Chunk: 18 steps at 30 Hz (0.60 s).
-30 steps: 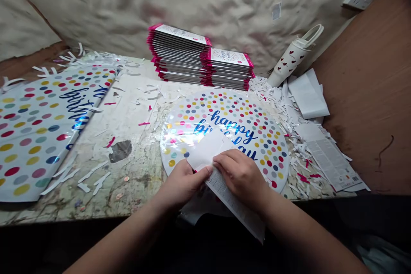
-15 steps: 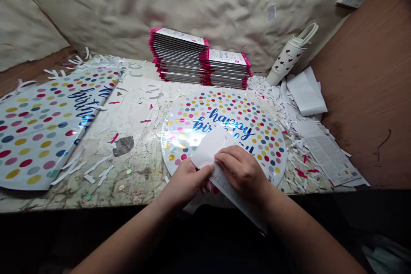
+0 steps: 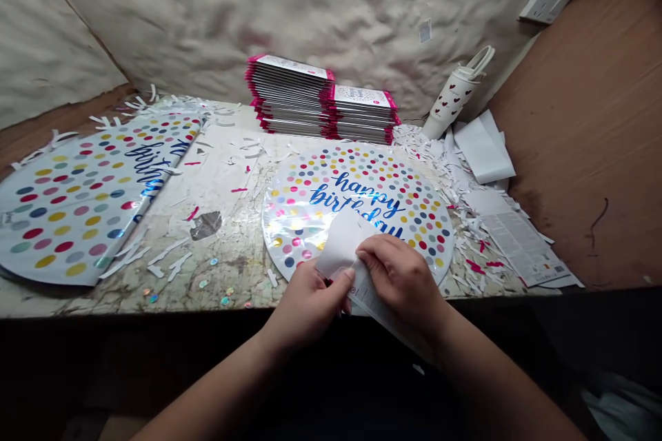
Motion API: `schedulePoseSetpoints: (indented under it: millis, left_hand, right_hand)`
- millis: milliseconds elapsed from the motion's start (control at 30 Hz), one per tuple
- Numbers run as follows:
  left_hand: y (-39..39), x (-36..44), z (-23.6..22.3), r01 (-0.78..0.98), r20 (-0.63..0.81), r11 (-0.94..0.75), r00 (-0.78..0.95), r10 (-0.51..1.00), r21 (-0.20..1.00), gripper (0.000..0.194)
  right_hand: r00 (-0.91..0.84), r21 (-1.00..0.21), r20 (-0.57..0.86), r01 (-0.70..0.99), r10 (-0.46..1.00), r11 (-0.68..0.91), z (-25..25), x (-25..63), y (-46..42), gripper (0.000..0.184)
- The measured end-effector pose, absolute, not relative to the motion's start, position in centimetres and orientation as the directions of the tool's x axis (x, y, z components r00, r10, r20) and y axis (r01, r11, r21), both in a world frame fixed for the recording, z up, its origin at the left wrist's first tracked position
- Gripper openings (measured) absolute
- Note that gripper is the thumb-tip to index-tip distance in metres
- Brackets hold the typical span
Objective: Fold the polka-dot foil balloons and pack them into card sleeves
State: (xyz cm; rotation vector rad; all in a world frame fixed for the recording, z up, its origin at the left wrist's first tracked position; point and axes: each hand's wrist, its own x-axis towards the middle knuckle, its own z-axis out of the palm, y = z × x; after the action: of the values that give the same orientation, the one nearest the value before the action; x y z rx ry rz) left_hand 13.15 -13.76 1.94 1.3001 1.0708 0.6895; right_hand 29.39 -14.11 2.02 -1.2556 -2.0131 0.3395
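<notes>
My left hand [image 3: 313, 300] is closed on the near-left edge of a white printed card [image 3: 338, 241], its thumb on top. My right hand [image 3: 400, 275] pinches the same card from the right, fingers curled over its upper face. The card's plain white end points away from me; its part with small print slants down under my right hand, partly hidden. Behind and below the card, a flat round "happy birthday" foil balloon [image 3: 356, 165] with coloured dots lies on the table. The card hides part of its lettering.
To the left lies a folded dotted balloon [image 3: 77, 213]. Stacks of pink-edged packets [image 3: 292, 96] stand at the back. A heart-patterned tumbler [image 3: 449, 102], white paper sheets [image 3: 486, 148], a printed card [image 3: 525, 248] and paper shreds [image 3: 465, 220] are on the right.
The head view has shifted a little. Both hands, still gripping the card, have come slightly nearer me relative to the balloon, and more of its lettering shows.
</notes>
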Motion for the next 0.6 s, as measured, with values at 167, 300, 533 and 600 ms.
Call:
schedulePoseSetpoints:
  millis: [167,300,533,600]
  left_hand:
    - [-13.7,13.0,1.9,0.186,-0.253,0.195,0.377,0.891,0.963,0.036]
    - [-13.7,13.1,2.1,0.207,-0.199,0.129,0.368,0.908,0.970,0.032]
    - [-12.7,12.8,1.6,0.195,-0.200,0.132,0.391,0.898,0.972,0.025]
    - [-12.4,12.6,1.3,0.191,-0.222,0.154,0.417,0.881,0.970,0.028]
  right_hand:
    - [-0.323,-0.592,0.381,0.634,0.866,0.497,2.4,30.0,-14.1,0.015]
    - [-0.352,-0.498,0.371,0.706,0.860,0.504,2.7,29.6,-14.2,0.015]
    - [-0.384,-0.422,0.262,0.780,0.885,0.463,3.3,28.9,-13.1,0.016]
    - [-0.353,-0.496,0.237,0.757,0.905,0.425,3.5,29.4,-12.6,0.015]
